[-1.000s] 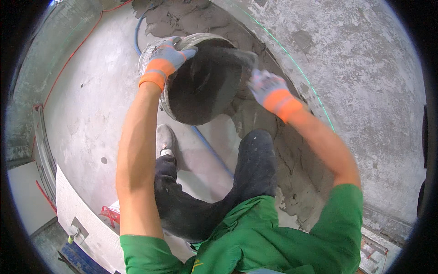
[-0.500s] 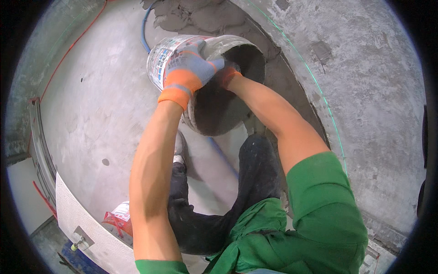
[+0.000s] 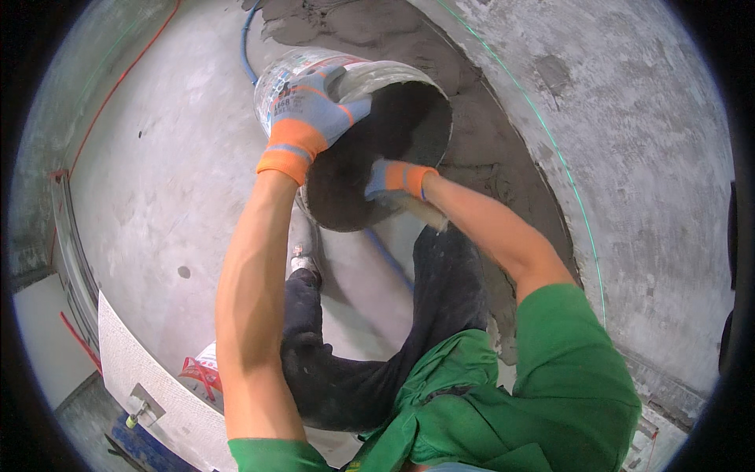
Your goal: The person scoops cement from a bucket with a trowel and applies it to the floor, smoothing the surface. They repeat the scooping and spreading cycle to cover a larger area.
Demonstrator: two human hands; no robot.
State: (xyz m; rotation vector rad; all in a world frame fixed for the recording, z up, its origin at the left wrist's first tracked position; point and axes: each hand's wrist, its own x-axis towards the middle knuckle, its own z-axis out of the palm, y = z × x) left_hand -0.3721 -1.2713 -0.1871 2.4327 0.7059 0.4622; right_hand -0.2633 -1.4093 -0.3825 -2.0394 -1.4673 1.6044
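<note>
A white plastic bucket [image 3: 358, 69] with coloured print is tipped on its side, its mouth facing me. Dark grey residue coats the inside. My left hand [image 3: 318, 106], in a grey and orange work glove, grips the bucket's side at the rim, thumb reaching over the mouth. At the lower part of the opening, my right hand [image 3: 391, 179] is closed in a matching glove. From under it sticks out a narrow, light-coloured tool [image 3: 425, 211], blurred by motion; the rest of the tool is hidden.
Wet grey mortar [image 3: 346, 23] covers the floor behind and right of the bucket. A blue hose [image 3: 245, 49] runs beneath it. Green laser light [image 3: 543, 126] crosses the concrete at right. A white textured board [image 3: 149, 362] and a red-and-white bag [image 3: 203, 371] lie at lower left.
My right hand has come out from deep inside the bucket to its lower rim, with the tool now showing. My left hand has moved slightly left, and the bucket has shifted a little.
</note>
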